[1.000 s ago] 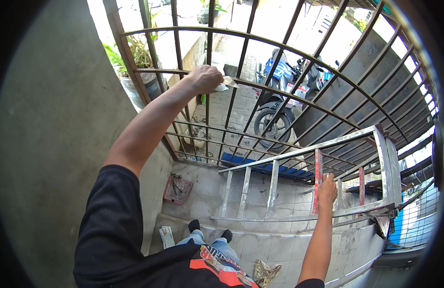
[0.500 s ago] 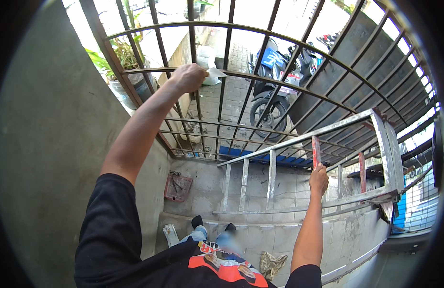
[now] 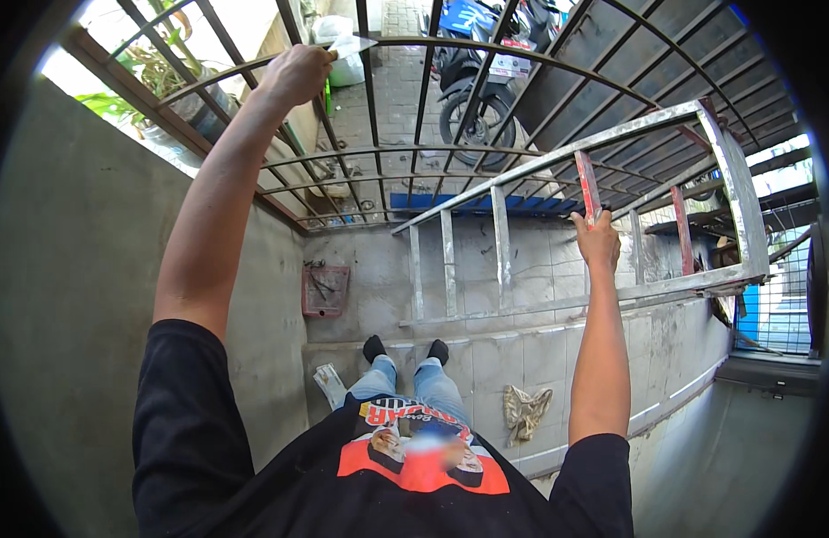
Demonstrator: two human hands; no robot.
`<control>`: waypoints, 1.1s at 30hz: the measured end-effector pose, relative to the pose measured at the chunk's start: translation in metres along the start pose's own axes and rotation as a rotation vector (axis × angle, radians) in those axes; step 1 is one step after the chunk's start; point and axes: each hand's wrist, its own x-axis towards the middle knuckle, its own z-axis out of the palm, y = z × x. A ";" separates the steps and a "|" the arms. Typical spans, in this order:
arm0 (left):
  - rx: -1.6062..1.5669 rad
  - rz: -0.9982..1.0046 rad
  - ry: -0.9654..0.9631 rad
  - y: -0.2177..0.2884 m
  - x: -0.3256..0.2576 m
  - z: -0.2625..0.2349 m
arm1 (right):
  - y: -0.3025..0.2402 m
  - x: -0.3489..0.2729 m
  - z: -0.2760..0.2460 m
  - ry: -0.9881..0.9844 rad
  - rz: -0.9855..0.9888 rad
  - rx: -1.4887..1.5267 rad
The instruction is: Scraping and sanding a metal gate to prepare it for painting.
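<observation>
My left hand (image 3: 298, 75) is raised at the bars of the brown metal gate (image 3: 432, 43), closed around the short handle of a putty knife (image 3: 351, 46). The knife's pale, flared blade points right, close to a curved crossbar; whether it touches the bar I cannot tell. Lower and to the right, my right hand (image 3: 599, 242) is at the lower end of a red rung (image 3: 585, 184) of a paint-spattered metal ladder (image 3: 499, 233). Its thumb lies left of the rung and its fingers curl on the other side. The ladder stretches sideways in front of the gate.
A red tray (image 3: 326, 303) with dark tools lies on the tiled floor by the grey wall (image 3: 100, 269). A crumpled cloth (image 3: 525, 411) and a whitish flat piece (image 3: 330, 386) flank my legs. Beyond the bars stand a motorbike (image 3: 477, 117) and potted plants (image 3: 199, 112).
My view has tilted downward, so the gate sits higher and more of my legs shows. My left hand keeps the putty knife at the bars; my right thumb now stands out from the fingers.
</observation>
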 end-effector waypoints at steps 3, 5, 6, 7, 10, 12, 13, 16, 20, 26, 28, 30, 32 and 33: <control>0.002 0.038 0.017 -0.003 0.001 0.000 | 0.003 0.001 0.003 -0.021 -0.037 -0.038; 0.000 0.054 0.021 0.001 0.001 0.002 | 0.011 0.007 0.006 -0.022 -0.018 -0.056; 0.005 0.069 0.032 0.001 0.001 0.002 | 0.015 0.007 0.005 -0.043 -0.041 -0.053; -0.001 0.069 0.031 -0.001 0.000 0.002 | 0.018 0.007 0.007 -0.042 -0.038 -0.059; 0.008 0.044 -0.007 0.000 0.007 0.008 | 0.031 0.009 0.010 -0.022 -0.129 -0.048; -0.018 0.054 -0.010 -0.017 0.007 0.013 | 0.032 -0.001 0.011 -0.020 -0.129 -0.071; -0.015 0.074 -0.007 -0.029 0.008 0.014 | 0.026 -0.008 0.007 -0.048 -0.100 -0.080; -0.066 0.097 0.001 -0.020 0.010 0.005 | 0.060 -0.002 -0.002 -0.025 -0.047 -0.130; -0.109 0.125 0.034 -0.021 0.009 0.012 | 0.090 0.006 -0.007 0.008 0.026 -0.172; -0.144 0.136 0.058 -0.027 0.006 0.014 | 0.107 0.032 -0.009 0.033 0.070 -0.201; -0.143 0.125 0.025 -0.014 -0.004 0.015 | 0.125 0.034 -0.011 0.026 0.087 -0.217; -0.157 0.127 0.028 -0.022 -0.002 0.010 | 0.124 0.043 -0.012 0.029 0.095 -0.211; -0.180 0.130 0.037 -0.024 0.003 0.010 | 0.128 0.048 -0.018 0.019 0.120 -0.209; -0.211 0.124 0.046 -0.023 0.003 0.011 | 0.130 0.049 -0.018 0.016 0.122 -0.211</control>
